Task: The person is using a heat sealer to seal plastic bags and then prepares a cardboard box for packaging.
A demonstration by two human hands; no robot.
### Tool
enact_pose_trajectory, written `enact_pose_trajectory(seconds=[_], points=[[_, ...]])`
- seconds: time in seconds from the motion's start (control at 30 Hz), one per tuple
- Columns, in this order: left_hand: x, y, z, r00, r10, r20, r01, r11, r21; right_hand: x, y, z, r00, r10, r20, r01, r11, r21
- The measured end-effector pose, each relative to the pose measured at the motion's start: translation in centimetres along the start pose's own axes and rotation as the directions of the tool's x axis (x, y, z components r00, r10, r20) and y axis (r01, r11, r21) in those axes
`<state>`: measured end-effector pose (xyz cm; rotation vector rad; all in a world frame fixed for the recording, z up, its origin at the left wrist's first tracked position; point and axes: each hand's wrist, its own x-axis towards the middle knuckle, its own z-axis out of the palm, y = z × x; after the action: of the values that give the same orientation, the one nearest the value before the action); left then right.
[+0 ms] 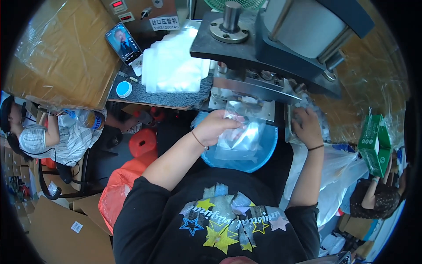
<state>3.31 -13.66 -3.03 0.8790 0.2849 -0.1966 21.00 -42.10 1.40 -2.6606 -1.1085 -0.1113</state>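
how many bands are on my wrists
2: a thin dark band behind the left hand, another dark band behind the right hand, each around the wrist. No others show.

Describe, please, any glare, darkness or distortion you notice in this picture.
Head view: glare streaks the clear bag in the left hand; head view: the pale stacked sheets look washed out; head view: black corners frame the round fisheye image, and the person at far left appears tipped sideways.
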Motion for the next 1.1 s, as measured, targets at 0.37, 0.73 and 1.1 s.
enact_pose_trajectory(seconds=[0.37,0.73,1.1], points=[[-2.6,5.4,-6.7,0.426,0.89,0.162,0.106,-0.227,0.968,0.2,-0.2,0.8,0.997,0.075,-0.037,-0.073,0.997,0.036],[-6.7,2.4,-6.6,0.7,0.714,0.005,-0.303,0.291,0.908,-1.7,-2.6,1.1,0.862,0.211,-0.46,-0.047,0.939,0.341],[-4.3,-2.2,1.1,0.968,0.21,0.134,-0.248,0.771,0.586,-0.5,-13.5,-1.4,0.943,-0.184,-0.276,0.316,0.754,0.576]])
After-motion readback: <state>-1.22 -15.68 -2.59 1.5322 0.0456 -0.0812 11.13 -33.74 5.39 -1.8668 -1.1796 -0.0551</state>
